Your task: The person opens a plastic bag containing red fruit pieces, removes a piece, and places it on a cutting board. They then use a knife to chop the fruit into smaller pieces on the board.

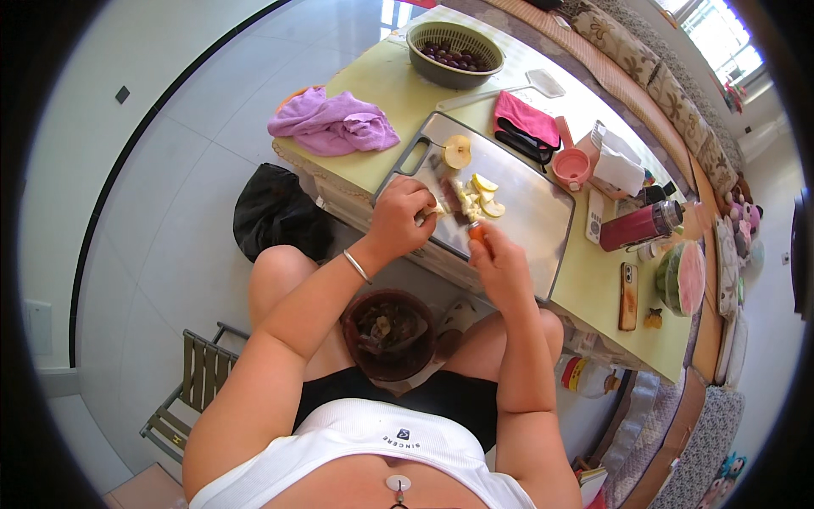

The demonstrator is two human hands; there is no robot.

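On the metal cutting board (538,212) lie a halved apple (457,152) with its pale cut face up and several cut apple pieces (486,193). My right hand (504,261) is closed round the orange handle of a knife (454,195). Its blade reaches over the board, with small pale bits along it. My left hand (402,214) is at the board's near left edge, fingers pinched together. A pale apple piece (436,209) shows at those fingertips, mostly hidden by them.
Below, between my knees, stands a brown bin (388,373) with scraps. Around the board are a purple cloth (335,123), a colander of dark fruit (424,59), a pink cup (571,168), a thermos (636,227), a phone (627,297) and cut watermelon (681,278).
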